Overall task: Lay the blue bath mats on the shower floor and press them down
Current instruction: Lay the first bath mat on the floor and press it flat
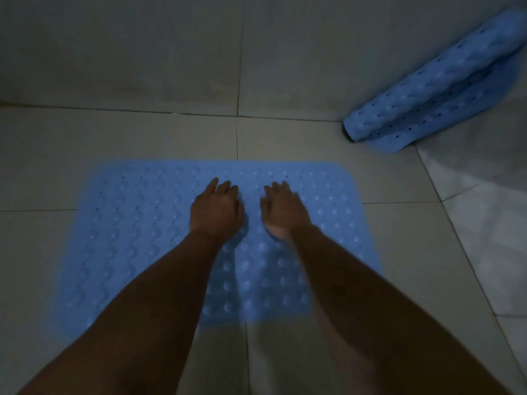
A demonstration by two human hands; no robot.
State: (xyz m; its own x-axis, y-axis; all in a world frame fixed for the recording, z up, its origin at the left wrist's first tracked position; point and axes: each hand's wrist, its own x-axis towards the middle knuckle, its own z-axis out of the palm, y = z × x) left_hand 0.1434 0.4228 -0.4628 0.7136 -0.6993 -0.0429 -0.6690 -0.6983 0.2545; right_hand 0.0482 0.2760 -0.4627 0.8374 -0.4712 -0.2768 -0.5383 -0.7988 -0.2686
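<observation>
Both hands, left (pixel 216 209) and right (pixel 281 210), pressed the mat (pixel 137 229), fingers flat; forearms hid its near edge; rolled mat (pixel 433 89) at 2 o'clock, cut off.

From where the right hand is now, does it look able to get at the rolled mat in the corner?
Probably yes, with a stretch. The right hand rests flat on the spread mat; the rolled mat leans in the far right corner, and only bare floor tiles lie between. Nothing blocks the way.

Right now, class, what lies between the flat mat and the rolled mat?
In the head view, only bare floor tiles separate the flat mat from the rolled mat leaning in the corner.
</observation>
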